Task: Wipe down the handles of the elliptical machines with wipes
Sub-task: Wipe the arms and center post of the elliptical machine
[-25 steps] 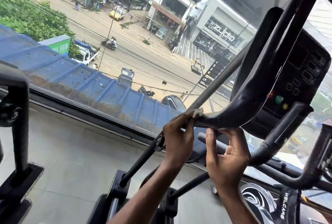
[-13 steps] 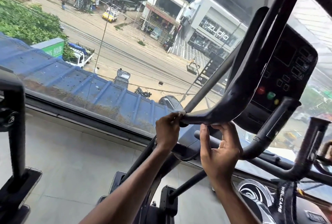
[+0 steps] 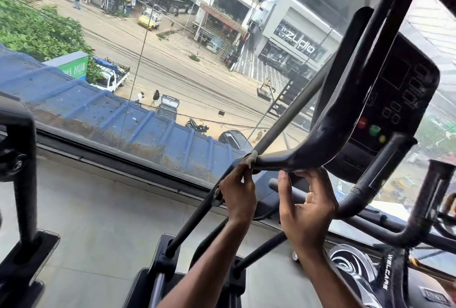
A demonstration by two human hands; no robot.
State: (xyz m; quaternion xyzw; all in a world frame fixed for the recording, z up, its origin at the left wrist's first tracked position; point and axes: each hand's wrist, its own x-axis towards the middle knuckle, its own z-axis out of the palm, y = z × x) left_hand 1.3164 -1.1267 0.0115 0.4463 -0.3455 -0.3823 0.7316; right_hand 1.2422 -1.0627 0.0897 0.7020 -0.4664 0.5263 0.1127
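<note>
The left hand (image 3: 238, 196) pinches a small pale wipe (image 3: 251, 158) around the free end of the black handle (image 3: 296, 157), likely so the cloth wraps the tip and can be drawn along the bar. The right hand (image 3: 308, 209) reaches up from below with thumb and fingers curled to the handle's underside, seemingly to steady the swinging bar against the rubbing. The handle runs level from the wipe, then bends upward beside the console (image 3: 394, 100), its dull black surface showing pale scuffs and smears near the bend.
</note>
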